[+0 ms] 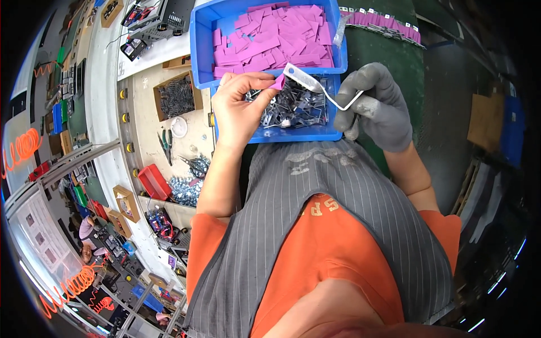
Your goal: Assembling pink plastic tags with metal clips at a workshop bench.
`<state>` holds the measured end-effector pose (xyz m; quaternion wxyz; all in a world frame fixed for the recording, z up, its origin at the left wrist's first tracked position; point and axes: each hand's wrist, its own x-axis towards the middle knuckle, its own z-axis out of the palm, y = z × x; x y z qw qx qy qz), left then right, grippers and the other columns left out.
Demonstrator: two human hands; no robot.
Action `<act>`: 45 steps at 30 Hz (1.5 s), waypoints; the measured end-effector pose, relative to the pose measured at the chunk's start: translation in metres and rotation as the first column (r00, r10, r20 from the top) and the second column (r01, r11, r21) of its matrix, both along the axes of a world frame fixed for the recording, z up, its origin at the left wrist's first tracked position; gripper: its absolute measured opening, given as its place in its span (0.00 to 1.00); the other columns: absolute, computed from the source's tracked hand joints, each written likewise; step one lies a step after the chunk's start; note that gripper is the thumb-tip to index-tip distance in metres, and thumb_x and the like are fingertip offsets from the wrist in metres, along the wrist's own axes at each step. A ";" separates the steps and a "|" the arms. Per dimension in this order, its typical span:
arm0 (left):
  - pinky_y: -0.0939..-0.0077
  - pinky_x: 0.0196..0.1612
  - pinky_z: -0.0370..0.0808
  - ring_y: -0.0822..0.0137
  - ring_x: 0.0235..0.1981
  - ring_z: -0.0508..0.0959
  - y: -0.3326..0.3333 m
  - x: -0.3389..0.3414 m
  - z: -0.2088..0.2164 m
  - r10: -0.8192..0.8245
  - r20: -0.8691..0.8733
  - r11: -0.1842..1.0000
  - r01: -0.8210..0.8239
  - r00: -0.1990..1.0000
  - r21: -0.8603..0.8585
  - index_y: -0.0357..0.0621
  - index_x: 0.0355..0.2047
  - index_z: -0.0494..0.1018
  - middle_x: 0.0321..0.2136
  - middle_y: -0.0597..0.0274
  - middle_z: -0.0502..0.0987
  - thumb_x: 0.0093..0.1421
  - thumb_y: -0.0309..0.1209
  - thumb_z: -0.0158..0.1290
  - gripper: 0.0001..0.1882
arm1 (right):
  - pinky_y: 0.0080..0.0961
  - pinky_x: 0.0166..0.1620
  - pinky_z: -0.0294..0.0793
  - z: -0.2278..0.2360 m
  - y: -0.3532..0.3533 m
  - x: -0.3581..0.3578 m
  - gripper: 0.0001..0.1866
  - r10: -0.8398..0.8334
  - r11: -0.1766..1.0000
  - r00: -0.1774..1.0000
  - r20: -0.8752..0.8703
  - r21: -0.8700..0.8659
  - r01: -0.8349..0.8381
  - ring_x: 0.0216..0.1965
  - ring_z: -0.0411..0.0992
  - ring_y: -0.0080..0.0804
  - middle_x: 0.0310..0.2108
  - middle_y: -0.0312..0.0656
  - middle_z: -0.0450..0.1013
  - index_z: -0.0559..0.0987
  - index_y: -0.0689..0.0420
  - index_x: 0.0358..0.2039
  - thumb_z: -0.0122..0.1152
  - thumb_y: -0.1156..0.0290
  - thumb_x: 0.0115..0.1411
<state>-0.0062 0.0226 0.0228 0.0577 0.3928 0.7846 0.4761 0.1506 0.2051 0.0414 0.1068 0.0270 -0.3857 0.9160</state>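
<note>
Your bare left hand (234,115) pinches a pink piece (279,83) between thumb and fingers, apparently to steady it by the bent bracket's (304,79) flat end; I can't tell whether they touch. An upper bin (199,50) of pink strips (282,39) and a lower bin (298,135) of metal parts (293,112) sit close, presumably for easy reach. Your gloved right hand (375,104) grasps the bracket's thin end.

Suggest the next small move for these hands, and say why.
Probably bring the purple piece onto the bracket at its flat end: the left hand pinches the piece close beside that end, while the gloved right hand holds the bracket.
</note>
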 end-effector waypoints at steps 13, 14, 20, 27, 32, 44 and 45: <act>0.88 0.25 0.69 0.82 0.22 0.71 0.021 0.015 0.001 0.001 0.344 0.997 -0.029 0.939 0.077 0.37 0.25 0.74 0.28 0.64 0.78 0.46 0.19 0.61 0.07 | 0.16 0.26 0.75 0.002 0.004 0.017 0.10 -0.119 0.987 0.990 0.079 0.120 0.109 0.27 0.75 0.25 0.33 0.47 0.73 0.66 0.62 0.40 0.50 0.77 0.57; 0.88 0.25 0.69 0.82 0.22 0.71 0.024 0.016 0.002 -0.001 0.348 0.997 -0.026 0.937 0.073 0.37 0.25 0.73 0.28 0.64 0.78 0.46 0.19 0.61 0.07 | 0.15 0.26 0.75 0.002 0.005 0.019 0.10 -0.133 0.985 0.989 0.063 0.117 0.125 0.27 0.75 0.24 0.33 0.47 0.73 0.66 0.62 0.40 0.50 0.77 0.57; 0.86 0.25 0.69 0.79 0.22 0.72 0.028 0.018 0.005 -0.046 0.266 0.998 0.053 0.963 -0.019 0.40 0.26 0.74 0.26 0.64 0.77 0.45 0.20 0.61 0.08 | 0.12 0.24 0.73 0.001 0.014 0.023 0.10 -0.035 0.982 0.993 0.113 0.186 0.013 0.27 0.75 0.23 0.33 0.45 0.73 0.67 0.62 0.40 0.49 0.78 0.57; 0.73 0.32 0.73 0.63 0.30 0.74 0.032 0.018 0.017 -0.314 -0.088 0.940 0.296 0.946 -0.167 0.45 0.32 0.75 0.29 0.64 0.76 0.43 0.22 0.60 0.14 | 0.13 0.26 0.74 -0.005 0.028 0.023 0.18 0.070 0.982 0.965 0.253 0.150 -0.111 0.27 0.74 0.23 0.35 0.44 0.73 0.65 0.63 0.49 0.49 0.78 0.56; 0.70 0.35 0.73 0.62 0.31 0.74 0.038 0.020 0.020 -0.455 -0.256 0.886 0.406 0.853 -0.223 0.46 0.32 0.75 0.31 0.64 0.76 0.43 0.25 0.60 0.13 | 0.13 0.31 0.70 -0.030 0.028 0.012 0.16 -0.140 0.762 0.960 0.242 0.646 -0.051 0.31 0.73 0.21 0.35 0.40 0.72 0.72 0.63 0.44 0.56 0.67 0.57; 0.88 0.29 0.64 0.84 0.27 0.66 0.032 0.023 0.008 -0.260 0.859 0.958 0.009 0.441 0.285 0.38 0.46 0.71 0.25 0.75 0.69 0.59 0.33 0.52 0.17 | 0.16 0.36 0.72 -0.036 0.032 0.029 0.14 -0.224 0.739 0.972 0.067 0.662 0.125 0.33 0.72 0.21 0.31 0.38 0.72 0.75 0.63 0.36 0.59 0.65 0.57; 0.88 0.30 0.65 0.83 0.27 0.66 0.034 0.031 0.006 -0.293 0.900 0.947 -0.030 0.321 0.319 0.37 0.48 0.69 0.26 0.74 0.70 0.60 0.34 0.51 0.19 | 0.16 0.36 0.72 -0.037 0.029 0.030 0.14 -0.200 0.775 0.978 0.056 0.620 0.123 0.33 0.72 0.20 0.31 0.38 0.72 0.75 0.63 0.36 0.59 0.65 0.57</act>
